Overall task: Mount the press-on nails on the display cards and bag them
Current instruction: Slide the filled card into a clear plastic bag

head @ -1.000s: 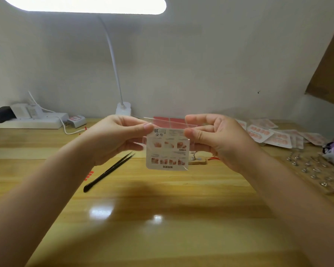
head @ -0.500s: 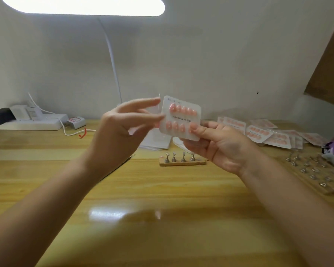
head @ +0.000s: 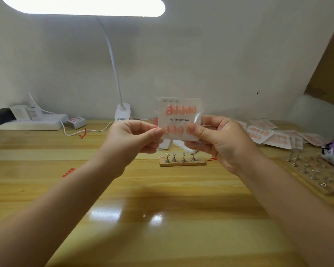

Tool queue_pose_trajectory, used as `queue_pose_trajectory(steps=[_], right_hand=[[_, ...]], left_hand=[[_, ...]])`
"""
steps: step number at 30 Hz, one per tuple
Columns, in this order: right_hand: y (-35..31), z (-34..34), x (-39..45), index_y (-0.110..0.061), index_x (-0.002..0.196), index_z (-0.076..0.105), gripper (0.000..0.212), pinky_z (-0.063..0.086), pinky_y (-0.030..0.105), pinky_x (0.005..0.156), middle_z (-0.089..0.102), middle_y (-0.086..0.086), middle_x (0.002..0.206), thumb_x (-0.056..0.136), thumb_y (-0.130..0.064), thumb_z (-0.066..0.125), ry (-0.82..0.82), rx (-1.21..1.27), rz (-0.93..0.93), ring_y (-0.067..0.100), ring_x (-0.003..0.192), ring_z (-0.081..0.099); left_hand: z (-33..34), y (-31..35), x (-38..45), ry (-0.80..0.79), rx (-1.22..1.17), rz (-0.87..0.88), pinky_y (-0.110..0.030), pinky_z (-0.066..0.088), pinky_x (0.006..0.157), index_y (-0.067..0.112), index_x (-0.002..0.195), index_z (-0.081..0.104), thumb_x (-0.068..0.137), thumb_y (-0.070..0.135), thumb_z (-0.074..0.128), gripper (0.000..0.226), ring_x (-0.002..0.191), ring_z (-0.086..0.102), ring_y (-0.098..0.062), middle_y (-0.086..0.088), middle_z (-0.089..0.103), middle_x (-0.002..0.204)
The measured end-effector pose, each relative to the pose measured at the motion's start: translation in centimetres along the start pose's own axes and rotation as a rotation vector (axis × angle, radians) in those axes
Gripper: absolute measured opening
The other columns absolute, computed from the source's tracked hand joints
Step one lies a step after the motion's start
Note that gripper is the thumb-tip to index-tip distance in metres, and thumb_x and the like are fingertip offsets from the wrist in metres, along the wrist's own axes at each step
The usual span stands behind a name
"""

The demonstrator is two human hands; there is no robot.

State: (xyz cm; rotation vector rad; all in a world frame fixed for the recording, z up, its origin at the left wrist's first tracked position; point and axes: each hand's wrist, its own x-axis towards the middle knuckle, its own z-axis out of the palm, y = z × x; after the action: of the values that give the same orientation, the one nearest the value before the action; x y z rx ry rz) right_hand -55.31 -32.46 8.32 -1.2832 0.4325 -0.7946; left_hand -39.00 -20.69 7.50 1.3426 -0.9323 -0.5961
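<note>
Head view shows a white card (head: 179, 118) held upright above the wooden surface (head: 162, 209), inside a clear bag (head: 198, 105). It reads "Handmade Nail" between two rows of pink nails (head: 180, 109); small print at its top is unreadable. Left hand (head: 131, 139) fingers pinch its lower left corner, right hand (head: 218, 139) fingers pinch its lower right. More carded sets (head: 266, 134) lie far right.

Nail stand (head: 182, 161) between power strip (head: 30, 121) and bagged cards (head: 274, 135).
</note>
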Motion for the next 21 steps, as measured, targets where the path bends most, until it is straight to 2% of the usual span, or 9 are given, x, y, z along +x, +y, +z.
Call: queue_pose_trajectory(steps=[6, 10, 14, 18, 21], right_hand=[[0.1, -0.1, 0.0, 0.009, 0.119, 0.057, 0.060, 0.060, 0.028, 0.061, 0.070, 0.022, 0.107, 0.067, -0.015, 0.073, 0.004, -0.053, -0.003, 0.028, 0.084, 0.073], [0.1, -0.6, 0.1, -0.001, 0.105, 0.067, 0.039, 0.060, 0.031, 0.066, 0.075, 0.015, 0.096, 0.075, -0.025, 0.069, -0.066, -0.080, 0.016, 0.029, 0.085, 0.073], [0.9, -1.4, 0.4, -0.008, 0.097, 0.071, 0.012, 0.059, 0.031, 0.063, 0.076, 0.009, 0.090, 0.086, -0.006, 0.069, 0.026, -0.268, -0.048, 0.027, 0.077, 0.073], [1.8, -1.6, 0.2, -0.015, 0.085, 0.069, 0.013, 0.054, 0.024, 0.052, 0.072, -0.003, 0.086, 0.086, -0.002, 0.069, 0.099, -0.566, -0.135, 0.015, 0.067, 0.071], [2.2, -1.7, 0.3, -0.010, 0.085, 0.066, 0.007, 0.054, 0.024, 0.048, 0.070, 0.000, 0.082, 0.086, -0.003, 0.068, 0.121, -0.670, -0.141, 0.014, 0.065, 0.072]], left_hand=[[-0.1, -0.4, 0.1, 0.006, 0.002, 0.017, -0.020, 0.054, 0.056, 0.006, 0.086, 0.073, 0.066, 0.023, 0.076, 0.027, 0.062, 0.068, -0.013, -0.010, 0.074, 0.074], [-0.3, -1.2, 0.4, -0.016, -0.027, -0.003, -0.020, 0.054, 0.055, 0.008, 0.082, 0.072, 0.069, 0.022, 0.075, 0.019, 0.060, 0.066, -0.011, -0.007, 0.072, 0.070], [-0.1, -2.9, 0.9, 0.000, 0.047, 0.006, -0.020, 0.054, 0.055, 0.007, 0.080, 0.067, 0.085, 0.009, 0.069, 0.006, 0.057, 0.062, -0.008, 0.000, 0.069, 0.064], [0.4, -4.5, 0.8, 0.023, 0.133, 0.047, -0.022, 0.054, 0.053, 0.006, 0.080, 0.062, 0.089, 0.004, 0.065, 0.010, 0.054, 0.060, -0.008, 0.001, 0.066, 0.062], [0.6, -5.2, 0.7, 0.034, 0.152, 0.061, -0.022, 0.053, 0.052, 0.006, 0.078, 0.061, 0.089, 0.005, 0.066, 0.011, 0.053, 0.059, -0.008, 0.001, 0.065, 0.060]])
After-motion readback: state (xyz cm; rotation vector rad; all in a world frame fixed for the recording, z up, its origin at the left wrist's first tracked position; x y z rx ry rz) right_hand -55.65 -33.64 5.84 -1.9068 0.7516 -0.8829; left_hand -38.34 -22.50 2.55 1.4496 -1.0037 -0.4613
